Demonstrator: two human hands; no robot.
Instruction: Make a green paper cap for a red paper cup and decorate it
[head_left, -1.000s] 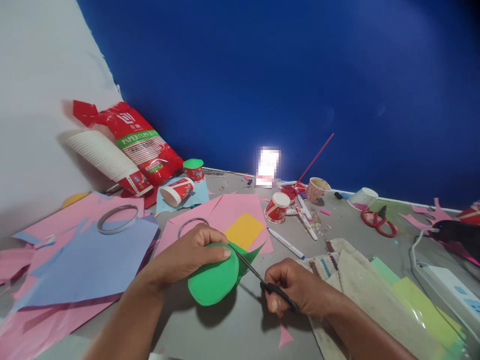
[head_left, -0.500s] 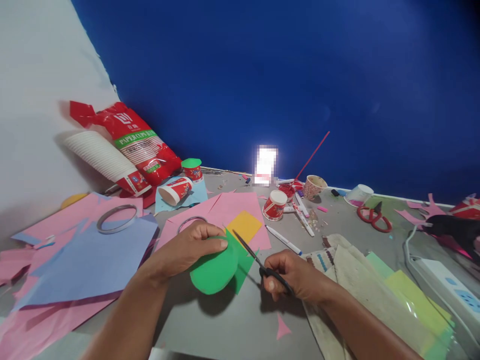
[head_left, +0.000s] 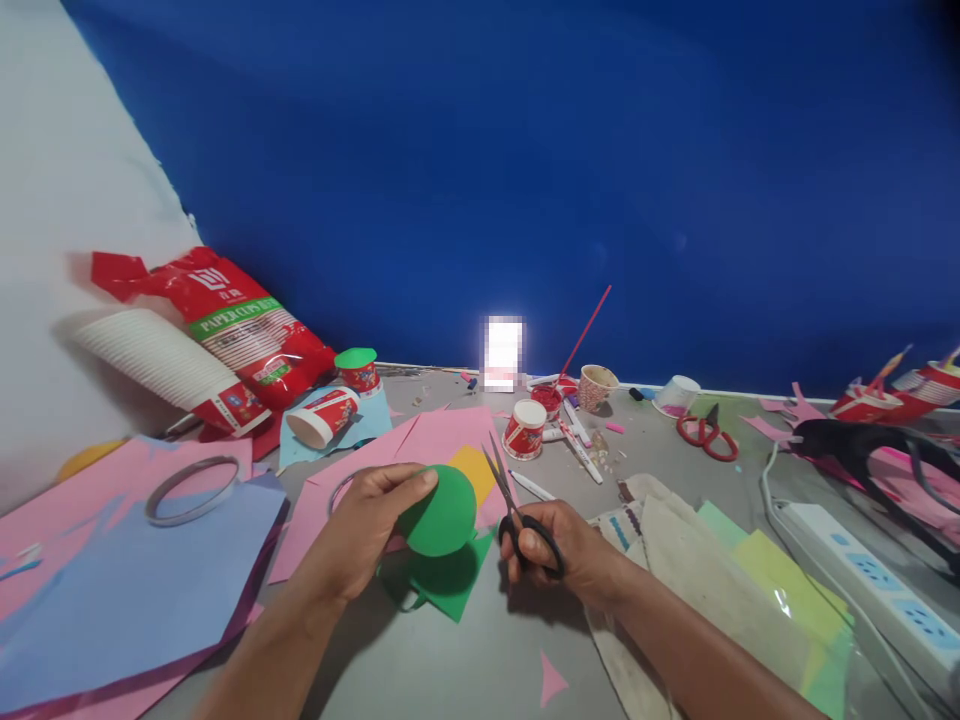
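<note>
Between thumb and fingers, my left hand (head_left: 382, 515) pinches a round green paper disc (head_left: 440, 510) at its left edge. My right hand (head_left: 555, 550) grips black-handled scissors (head_left: 510, 500), fingers through the loops and blades slightly parted, pointing up beside the disc without touching it. Below the disc, a leftover green paper piece (head_left: 455, 597) lies on the grey table, with a thin curled green strip at its left. A yellow-orange paper square (head_left: 476, 475) rests on pink paper (head_left: 427, 437) behind my hands.
Blue paper (head_left: 150, 590) with a tape roll (head_left: 191, 490) covers the left side. Paper cups (head_left: 525, 430), a stacked cup sleeve (head_left: 165, 360) and markers stand or lie behind. Red-handled scissors (head_left: 706, 437), a cloth (head_left: 690, 570) and a power strip (head_left: 874, 575) are at right.
The green disc is now separate from the leftover green piece, which lies on the table. The scissors have moved away from the paper and turned more upright. The view has shifted right.
</note>
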